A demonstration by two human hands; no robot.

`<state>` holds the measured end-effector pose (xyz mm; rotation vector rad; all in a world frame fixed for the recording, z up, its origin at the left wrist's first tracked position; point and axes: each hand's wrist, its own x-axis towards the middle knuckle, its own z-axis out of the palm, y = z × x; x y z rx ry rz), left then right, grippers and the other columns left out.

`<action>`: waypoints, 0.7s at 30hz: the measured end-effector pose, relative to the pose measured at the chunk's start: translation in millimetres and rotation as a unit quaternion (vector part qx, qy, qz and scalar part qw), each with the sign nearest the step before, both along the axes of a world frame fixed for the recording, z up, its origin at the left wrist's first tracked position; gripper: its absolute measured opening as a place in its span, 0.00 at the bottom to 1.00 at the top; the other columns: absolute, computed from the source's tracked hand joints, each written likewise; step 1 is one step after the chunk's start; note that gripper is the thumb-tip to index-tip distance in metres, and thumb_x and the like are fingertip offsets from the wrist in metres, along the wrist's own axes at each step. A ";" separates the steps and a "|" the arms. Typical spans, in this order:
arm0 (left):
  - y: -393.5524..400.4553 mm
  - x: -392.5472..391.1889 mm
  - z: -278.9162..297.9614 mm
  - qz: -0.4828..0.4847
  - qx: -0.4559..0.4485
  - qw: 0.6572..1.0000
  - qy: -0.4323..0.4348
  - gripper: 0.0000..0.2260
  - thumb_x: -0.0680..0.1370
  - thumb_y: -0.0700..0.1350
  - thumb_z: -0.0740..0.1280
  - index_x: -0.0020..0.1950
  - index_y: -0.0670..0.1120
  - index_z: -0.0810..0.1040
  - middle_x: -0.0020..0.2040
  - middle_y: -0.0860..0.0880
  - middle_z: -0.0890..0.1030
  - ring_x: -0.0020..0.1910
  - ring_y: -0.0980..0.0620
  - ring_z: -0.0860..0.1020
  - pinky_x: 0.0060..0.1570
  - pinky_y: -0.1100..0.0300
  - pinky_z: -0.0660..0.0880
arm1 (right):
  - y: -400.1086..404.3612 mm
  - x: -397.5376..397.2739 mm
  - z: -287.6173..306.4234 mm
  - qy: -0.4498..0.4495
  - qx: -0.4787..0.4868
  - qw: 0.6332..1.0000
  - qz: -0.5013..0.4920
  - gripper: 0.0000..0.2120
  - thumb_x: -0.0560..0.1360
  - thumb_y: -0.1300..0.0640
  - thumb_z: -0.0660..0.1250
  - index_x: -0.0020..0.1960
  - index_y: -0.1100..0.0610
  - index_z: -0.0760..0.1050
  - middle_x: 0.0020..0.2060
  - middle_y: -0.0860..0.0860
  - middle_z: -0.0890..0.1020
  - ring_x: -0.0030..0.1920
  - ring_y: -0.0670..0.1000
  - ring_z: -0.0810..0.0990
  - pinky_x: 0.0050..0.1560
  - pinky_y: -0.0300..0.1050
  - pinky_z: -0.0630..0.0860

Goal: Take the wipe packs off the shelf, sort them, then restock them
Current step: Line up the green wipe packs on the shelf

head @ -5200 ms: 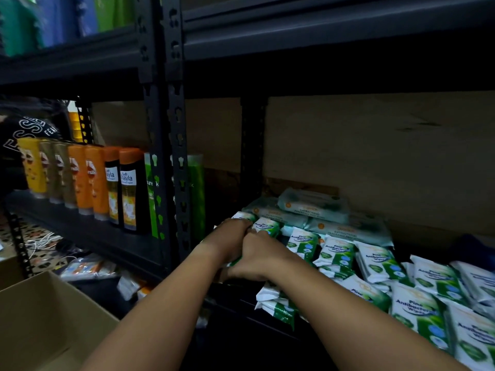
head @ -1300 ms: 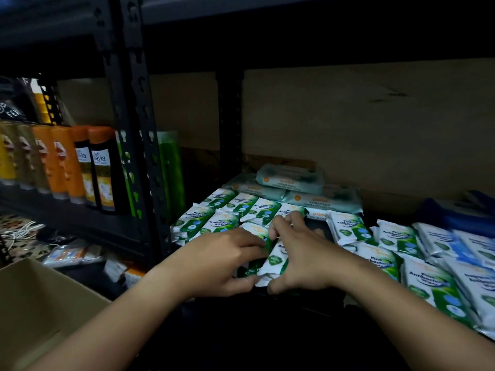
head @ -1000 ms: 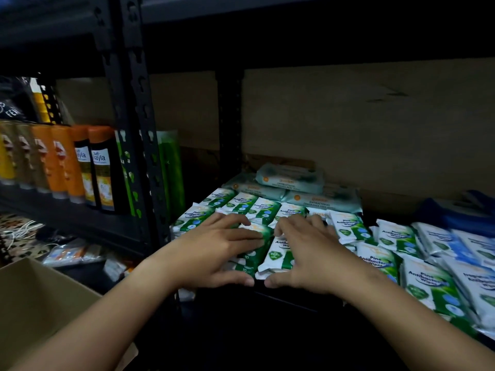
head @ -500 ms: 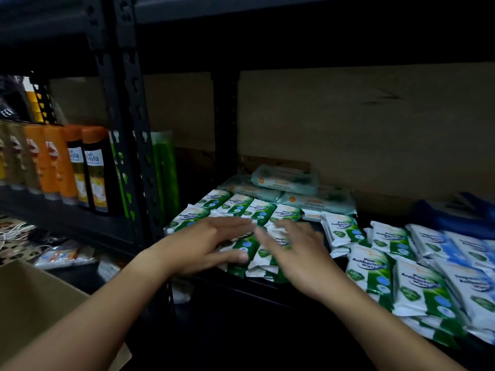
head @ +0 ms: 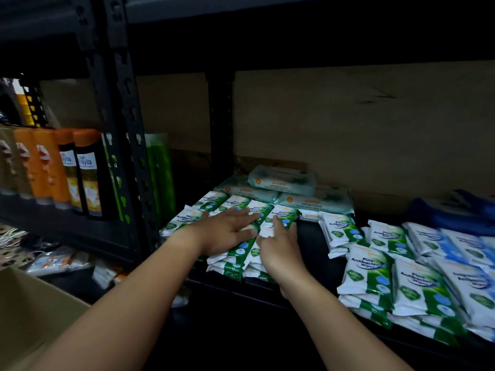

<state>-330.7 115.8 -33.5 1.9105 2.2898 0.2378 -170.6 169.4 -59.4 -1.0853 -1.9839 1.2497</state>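
Observation:
Small green-and-white antibacterial wipe packs lie in rows at the left end of the dark shelf. My left hand rests flat on them with straight fingers. My right hand lies beside it, fingers stretched over the packs on the right of the rows. Neither hand grips a pack. More of the same packs lie loosely piled at the right. Larger pale green wipe packs are stacked at the back.
A black perforated upright divides this bay from the left one, where orange and dark bottles stand in a row. A cardboard box sits at the lower left. Blue packs lie at the far right. A brown board backs the shelf.
Both hands have let go of the packs they were gathering at the shelf front and now lie flat on the rows, a little farther in. The view has shifted slightly.

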 end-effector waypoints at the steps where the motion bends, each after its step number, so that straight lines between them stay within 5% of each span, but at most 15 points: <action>1: 1.2 -3.4 -1.3 -0.005 0.008 1.000 -0.001 0.29 0.78 0.72 0.50 0.78 0.70 0.51 0.82 0.61 0.50 0.81 0.58 0.45 0.75 0.32 0.43 | -0.5 -1.8 -0.2 0.006 0.001 1.000 -0.005 0.31 0.83 0.55 0.59 0.82 0.49 0.51 0.81 0.53 0.38 0.81 0.57 0.42 0.79 0.58 0.49; 5: 1.3 -7.8 -4.4 -0.017 0.025 0.999 -0.015 0.38 0.68 0.82 0.44 0.77 0.72 0.54 0.81 0.62 0.55 0.81 0.58 0.50 0.76 0.35 0.48 | 0.2 1.2 -1.2 0.058 -0.022 0.998 -0.010 0.32 0.82 0.49 0.64 0.82 0.46 0.54 0.81 0.50 0.41 0.81 0.55 0.46 0.79 0.59 0.53; 9: -18.0 -3.1 15.4 -0.043 0.064 0.991 -0.112 0.32 0.74 0.77 0.50 0.77 0.70 0.60 0.80 0.62 0.59 0.80 0.57 0.53 0.79 0.46 0.48 | 11.8 9.9 -2.8 0.151 -0.082 0.985 -0.014 0.29 0.80 0.43 0.65 0.78 0.40 0.60 0.81 0.46 0.52 0.81 0.53 0.53 0.77 0.62 0.57; 13: -40.5 -5.9 31.8 -0.088 -0.065 0.991 0.078 0.45 0.62 0.81 0.61 0.73 0.78 0.42 0.81 0.63 0.40 0.79 0.55 0.34 0.71 0.31 0.31 | 24.4 6.9 -4.1 0.171 -0.082 0.981 -0.041 0.26 0.82 0.43 0.63 0.78 0.41 0.62 0.81 0.47 0.56 0.80 0.53 0.54 0.76 0.64 0.57; 16: -43.5 -11.3 28.4 -0.068 -0.117 0.983 0.122 0.52 0.58 0.79 0.68 0.70 0.80 0.36 0.80 0.62 0.34 0.79 0.49 0.33 0.73 0.27 0.40 | 29.4 1.4 -4.8 0.186 -0.083 0.978 -0.048 0.25 0.82 0.44 0.63 0.78 0.43 0.63 0.80 0.48 0.58 0.79 0.55 0.58 0.76 0.64 0.59; 21: -38.2 -17.8 25.9 -0.072 -0.112 0.984 0.121 0.48 0.63 0.77 0.69 0.70 0.81 0.36 0.81 0.60 0.37 0.81 0.51 0.41 0.75 0.32 0.54 | 28.9 -5.4 -7.6 0.198 -0.072 0.975 -0.066 0.23 0.83 0.47 0.63 0.77 0.46 0.65 0.80 0.49 0.57 0.79 0.55 0.58 0.76 0.62 0.60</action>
